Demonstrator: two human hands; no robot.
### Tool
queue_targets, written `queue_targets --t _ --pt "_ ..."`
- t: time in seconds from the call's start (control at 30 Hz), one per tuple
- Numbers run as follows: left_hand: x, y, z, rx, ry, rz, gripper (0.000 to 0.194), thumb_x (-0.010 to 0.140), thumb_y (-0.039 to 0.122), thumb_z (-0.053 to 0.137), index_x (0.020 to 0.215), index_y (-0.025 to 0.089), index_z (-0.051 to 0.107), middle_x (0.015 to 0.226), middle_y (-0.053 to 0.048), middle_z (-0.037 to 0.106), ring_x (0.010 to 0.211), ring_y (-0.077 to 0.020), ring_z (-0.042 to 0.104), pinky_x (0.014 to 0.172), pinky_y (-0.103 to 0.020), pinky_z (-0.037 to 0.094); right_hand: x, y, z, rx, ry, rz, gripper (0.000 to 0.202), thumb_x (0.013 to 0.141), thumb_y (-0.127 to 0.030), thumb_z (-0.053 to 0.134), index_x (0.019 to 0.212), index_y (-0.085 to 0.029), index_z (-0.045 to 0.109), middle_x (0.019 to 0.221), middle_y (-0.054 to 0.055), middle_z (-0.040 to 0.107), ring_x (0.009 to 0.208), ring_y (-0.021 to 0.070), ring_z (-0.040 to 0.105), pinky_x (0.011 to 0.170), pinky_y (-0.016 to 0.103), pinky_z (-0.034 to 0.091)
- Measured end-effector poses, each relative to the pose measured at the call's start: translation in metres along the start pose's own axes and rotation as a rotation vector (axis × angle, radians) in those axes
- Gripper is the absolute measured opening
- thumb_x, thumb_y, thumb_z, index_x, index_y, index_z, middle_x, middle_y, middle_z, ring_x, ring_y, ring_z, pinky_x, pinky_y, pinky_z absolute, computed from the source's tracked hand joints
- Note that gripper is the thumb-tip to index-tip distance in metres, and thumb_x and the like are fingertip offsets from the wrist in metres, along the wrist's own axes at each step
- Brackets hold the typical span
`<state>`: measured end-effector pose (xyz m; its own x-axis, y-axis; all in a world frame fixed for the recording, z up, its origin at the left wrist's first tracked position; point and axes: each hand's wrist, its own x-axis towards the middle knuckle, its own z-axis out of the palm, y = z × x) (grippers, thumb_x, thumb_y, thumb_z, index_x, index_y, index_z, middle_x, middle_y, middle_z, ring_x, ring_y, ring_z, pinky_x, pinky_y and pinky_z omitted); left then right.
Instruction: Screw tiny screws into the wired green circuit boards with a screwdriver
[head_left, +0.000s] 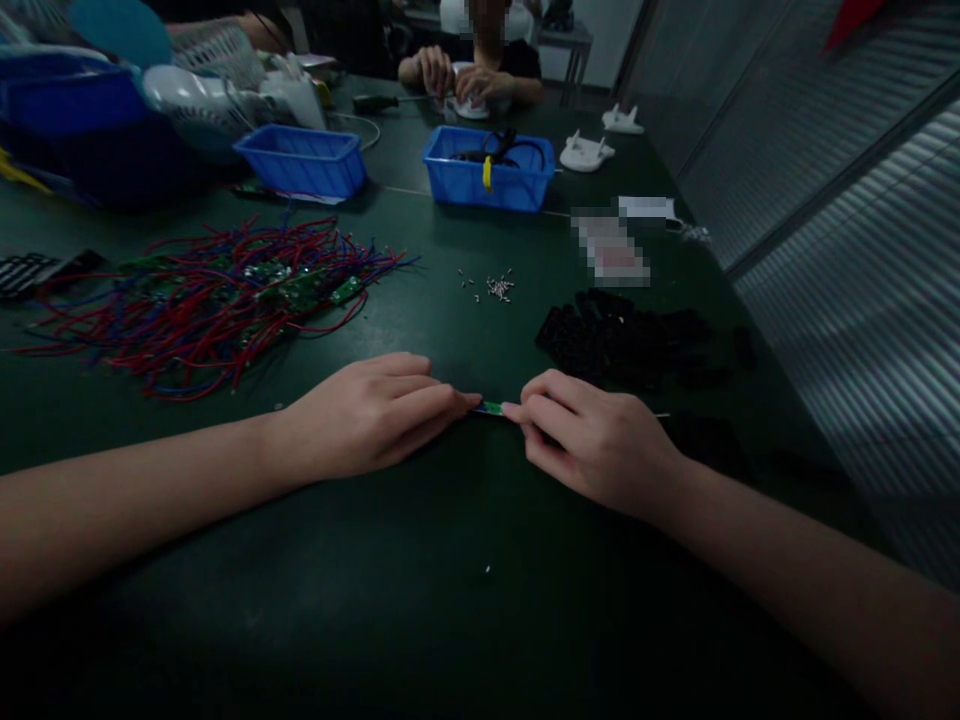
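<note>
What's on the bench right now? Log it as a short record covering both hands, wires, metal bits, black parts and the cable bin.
Left hand: holds left end of small green board
Right hand: holds its right end
Wires: red and blue, tangled heap, left
Metal bits: small scatter beyond hands
Black parts: pile, right
Blue bin: black cables inside

- No text, label, brand, number or sign can be read.
- Pale card [611, 248]: the surface is masked by coarse pixel blocks; any print is obscured.
- White strip [646, 208], just beside the card: no characters can be resolved.
- Green circuit board [492, 408]: any markings are too small to be made out.
- Striped item [26, 275]: only stripes can be distinguished.
</note>
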<state>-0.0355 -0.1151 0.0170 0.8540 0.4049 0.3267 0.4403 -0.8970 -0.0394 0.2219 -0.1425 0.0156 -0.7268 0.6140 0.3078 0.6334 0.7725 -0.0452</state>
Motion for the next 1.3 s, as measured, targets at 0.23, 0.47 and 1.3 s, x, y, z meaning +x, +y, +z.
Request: queue_targets --t 0.23,0.47,1.3 --pt "0.0 0.003 0.003 0.058 0.008 0.035 0.022 0.091 0.028 0.054 0.107 0.014 0.06 0.074 -0.002 0.06 0.067 -0.0149 0.048 0.059 -0.029 0.039 0.002 -0.008 0.0 -0.031 0.037 0.009 0.021 0.092 -0.027 0.046 0.101 -0.016 0.061 0.105 0.005 0.063 0.088 0.0131 0.06 0.066 0.024 0.046" --pt "0.006 0.009 -0.002 0.12 -0.031 0.091 0.01 0.093 0.018 0.049 0.095 0.015 0.059 0.069 -0.002 0.059 0.063 -0.0149 0.046 0.057 -0.031 0.036 0.001 -0.01 0.001 -0.071 0.063 0.003 0.017 0.092 -0.02 0.049 0.097 -0.016 0.065 0.103 0.003 0.068 0.084 0.0107 0.063 0.07 0.022 0.047" --pt "0.022 0.014 0.001 -0.04 -0.098 -0.106 0.017 0.093 0.029 0.048 0.093 0.015 0.058 0.072 -0.002 0.057 0.067 -0.0147 0.053 0.06 -0.026 0.042 0.002 -0.007 0.003 -0.04 0.027 0.023 0.021 0.094 -0.026 0.045 0.096 -0.018 0.064 0.092 0.002 0.067 0.077 0.0096 0.062 0.062 0.022 0.042"
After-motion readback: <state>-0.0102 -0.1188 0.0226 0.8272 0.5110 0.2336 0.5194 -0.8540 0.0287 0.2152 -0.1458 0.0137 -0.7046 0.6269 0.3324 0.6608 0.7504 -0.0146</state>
